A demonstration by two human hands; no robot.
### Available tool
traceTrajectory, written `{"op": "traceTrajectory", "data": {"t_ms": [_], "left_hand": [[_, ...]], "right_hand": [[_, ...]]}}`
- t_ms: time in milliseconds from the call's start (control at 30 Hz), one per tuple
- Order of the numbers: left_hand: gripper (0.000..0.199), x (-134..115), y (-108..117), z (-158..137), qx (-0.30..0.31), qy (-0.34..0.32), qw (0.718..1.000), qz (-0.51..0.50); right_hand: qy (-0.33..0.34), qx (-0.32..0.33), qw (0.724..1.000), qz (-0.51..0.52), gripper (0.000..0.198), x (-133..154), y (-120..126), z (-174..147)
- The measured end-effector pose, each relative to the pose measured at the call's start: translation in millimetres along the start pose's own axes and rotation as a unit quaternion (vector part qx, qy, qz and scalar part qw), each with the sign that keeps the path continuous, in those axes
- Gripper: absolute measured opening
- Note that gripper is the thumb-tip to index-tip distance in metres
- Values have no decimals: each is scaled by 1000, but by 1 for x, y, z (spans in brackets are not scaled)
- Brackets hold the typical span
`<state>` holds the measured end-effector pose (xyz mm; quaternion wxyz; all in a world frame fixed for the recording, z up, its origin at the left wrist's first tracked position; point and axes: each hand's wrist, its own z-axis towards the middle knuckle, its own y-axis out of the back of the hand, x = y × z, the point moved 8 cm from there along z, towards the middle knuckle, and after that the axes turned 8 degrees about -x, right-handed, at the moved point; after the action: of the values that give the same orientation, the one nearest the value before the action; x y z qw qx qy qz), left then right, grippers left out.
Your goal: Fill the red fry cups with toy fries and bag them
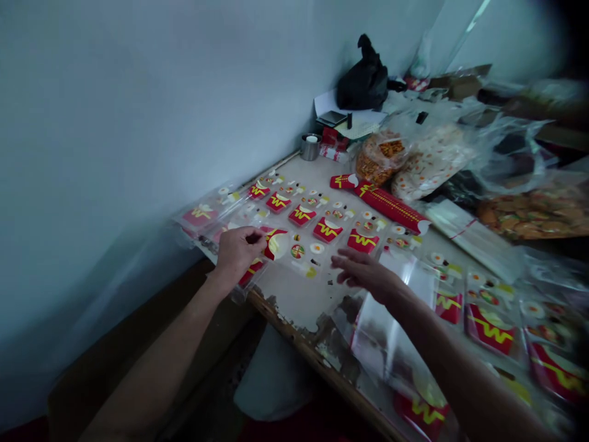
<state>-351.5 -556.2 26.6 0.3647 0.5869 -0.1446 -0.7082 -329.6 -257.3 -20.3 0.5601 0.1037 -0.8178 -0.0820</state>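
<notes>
Past the chipped wooden table edge (pixel 294 337), my right hand (pixel 363 273) hovers, fingers loosely spread. Farther left, my left hand (pixel 238 248) pinches the small, flat red fries-shaped piece with yellow squiggle (pixel 275 244) at its left edge. It should be light, slippery, easily creased; edges suit gripping. Beyond lie clear plastic packets (pixel 302 215).

2 bare forearms (pixel 177 350) reach fwd; L hand (pixel 238 252) in a pinch, R hand (pixel 368 273) w/ fingers (pixel 352 258) extended
</notes>
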Motion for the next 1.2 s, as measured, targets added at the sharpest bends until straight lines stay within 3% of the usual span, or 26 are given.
{"op": "traceTrajectory", "data": {"t_ms": [67,100,200,333,467,567,733,833,933,1033,1100,1133,1200], "left_hand": [[13,-7,-3,-4,-3,-3,1000,-1],[12,-13,-5,-8,-3,-15,1000,10],[14,-38,-11,-22,-18,-91,993,78],[16,-61,-11,-34,-44,-148,979,133],[11,-57,0,-28,-47,-84,988,119],[11,-61,-5,-33,-28,-64,988,134],[14,-77,-43,-74,-9,-55,996,70],[16,-73,-47,-89,-15,-28,999,12],[17,-69,-25,-83,10,-66,998,18],[67,-53,15,-54,20,-146,977,152],[91,-31,35,-27,29,-196,952,234],[90,-16,41,-12,40,-207,946,248],[67,14,45,15,50,-198,946,252]], "right_hand": [[-130,105,972,163,44,-30,-16,-9],[-159,121,953,226,39,-36,-23,-12],[-155,70,929,330,28,-37,-34,-14],[-101,15,938,331,31,-26,-41,-19],[-62,22,952,299,34,-14,-40,-21],[-48,13,958,284,34,-7,-44,-17],[-60,54,949,306,32,0,-92,-7],[-58,109,949,290,28,2,-111,-3],[-34,191,942,274,28,13,-119,8],[22,252,943,218,33,41,-130,40],[93,246,956,133,37,72,-144,69],[148,233,959,64,37,90,-153,82],[176,195,965,16,34,120,-167,105]]}}
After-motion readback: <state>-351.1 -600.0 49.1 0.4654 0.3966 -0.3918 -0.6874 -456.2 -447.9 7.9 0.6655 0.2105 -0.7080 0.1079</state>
